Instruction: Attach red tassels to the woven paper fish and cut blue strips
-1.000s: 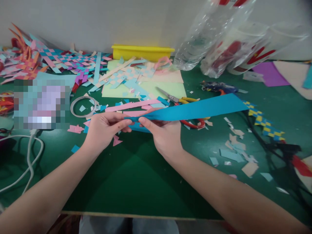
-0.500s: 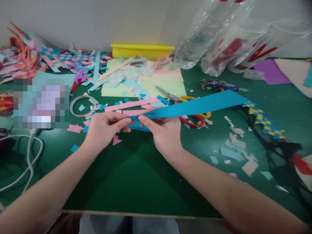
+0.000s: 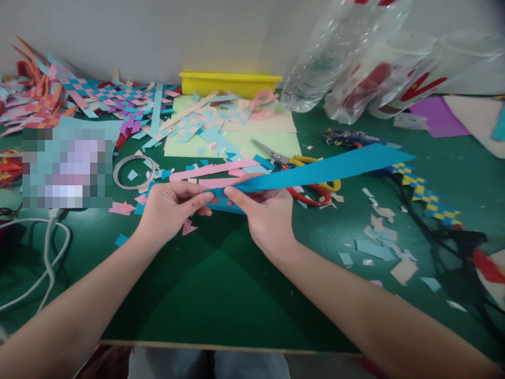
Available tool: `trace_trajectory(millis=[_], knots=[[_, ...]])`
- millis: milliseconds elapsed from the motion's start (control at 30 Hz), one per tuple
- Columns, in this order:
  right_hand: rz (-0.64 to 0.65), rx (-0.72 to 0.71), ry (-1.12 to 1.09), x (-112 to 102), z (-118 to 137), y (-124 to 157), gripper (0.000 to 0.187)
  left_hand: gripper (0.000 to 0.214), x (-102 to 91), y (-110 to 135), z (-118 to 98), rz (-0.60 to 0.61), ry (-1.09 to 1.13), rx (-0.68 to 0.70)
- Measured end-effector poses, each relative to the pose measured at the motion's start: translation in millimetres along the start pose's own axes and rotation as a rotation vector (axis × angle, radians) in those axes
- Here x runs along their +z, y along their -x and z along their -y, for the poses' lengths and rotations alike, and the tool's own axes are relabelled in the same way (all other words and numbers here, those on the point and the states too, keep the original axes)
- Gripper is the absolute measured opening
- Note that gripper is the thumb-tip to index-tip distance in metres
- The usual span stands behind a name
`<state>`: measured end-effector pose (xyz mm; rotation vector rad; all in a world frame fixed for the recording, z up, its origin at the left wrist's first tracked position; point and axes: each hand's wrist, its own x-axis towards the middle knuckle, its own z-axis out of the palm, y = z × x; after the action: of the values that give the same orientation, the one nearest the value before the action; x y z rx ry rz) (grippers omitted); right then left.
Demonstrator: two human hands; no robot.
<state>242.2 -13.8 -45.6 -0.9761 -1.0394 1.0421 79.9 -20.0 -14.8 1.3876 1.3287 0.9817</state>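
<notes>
Head view: blue strip, red-marked cup

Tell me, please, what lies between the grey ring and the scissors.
In the head view, pink paper strips and small blue scraps lie between them.

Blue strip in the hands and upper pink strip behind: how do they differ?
The blue strip is in the left hand and right hand; the pink strip lies on the table. The blue strip widens rightward; the pink strip looks evenly narrow. Both resemble paper.
</notes>
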Motion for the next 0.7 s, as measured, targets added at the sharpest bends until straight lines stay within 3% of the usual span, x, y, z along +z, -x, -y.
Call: trace_trajectory(millis=[700], knots=[[0.012, 0.005, -0.034, 0.1, -0.7, 0.0, 0.018, 0.015, -0.2, 1.1, -3.0, 0.007, -0.044, -0.007]])
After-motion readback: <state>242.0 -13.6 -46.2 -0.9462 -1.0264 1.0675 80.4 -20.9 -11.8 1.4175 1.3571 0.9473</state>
